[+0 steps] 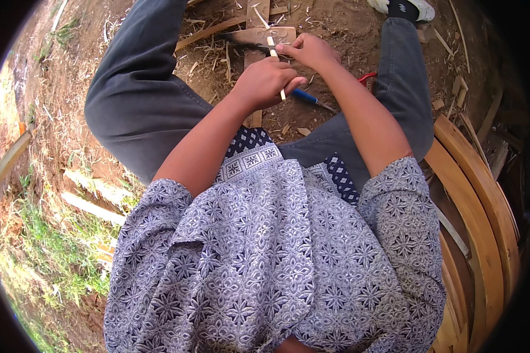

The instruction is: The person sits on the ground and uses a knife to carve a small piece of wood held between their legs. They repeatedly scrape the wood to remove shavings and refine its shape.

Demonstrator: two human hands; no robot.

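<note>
Bare dirt ground (335, 20) strewn with shavings spreads around the fingers. Curved wooden pieces (470, 200) lie well right of them, toward the body; a flat board (281, 34) lies just beyond the fingertips. The left hand (265, 83) curls its fingers closed around a thin pale stick (273, 52), probably to steady it, leaving both ends exposed. The right hand (315, 53) bends its fingertips together at the far end; whether they pinch it, I cannot tell. Below them sits a blue-handled tool (304, 96), perhaps within easy reach.
</note>
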